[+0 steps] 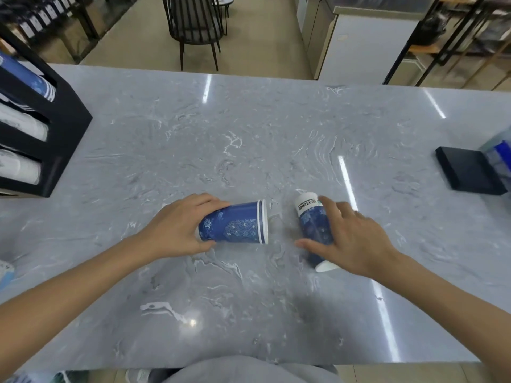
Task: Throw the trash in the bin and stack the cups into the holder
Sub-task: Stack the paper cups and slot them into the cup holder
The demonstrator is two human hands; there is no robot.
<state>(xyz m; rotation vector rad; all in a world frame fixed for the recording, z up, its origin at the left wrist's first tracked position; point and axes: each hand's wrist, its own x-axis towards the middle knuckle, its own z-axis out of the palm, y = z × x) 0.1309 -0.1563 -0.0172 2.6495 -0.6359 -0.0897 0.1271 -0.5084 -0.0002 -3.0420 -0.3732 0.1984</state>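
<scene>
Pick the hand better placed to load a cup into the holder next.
Left. The left hand already grips a blue cup, and the black holder sits on its side; the right hand is farther away.

Bright, even indoor light fills the scene, coming from overhead. The polished grey marble-patterned counter [249, 139] throws it back as long white streaks of glare, one beside the right hand [356, 239] and others toward the far edge, plus a small round hotspot near the front. Shadows are faint and soft, just a dim smudge beneath the blue patterned paper cup lying on its side [235, 226] and under the forearms. Wide-angle distortion bows the counter edges and stretches the black cup holder with white cup stacks [33, 134] at the left. The right hand and the frame's right edge are smeared with motion blur; the centre is fairly sharp.
</scene>
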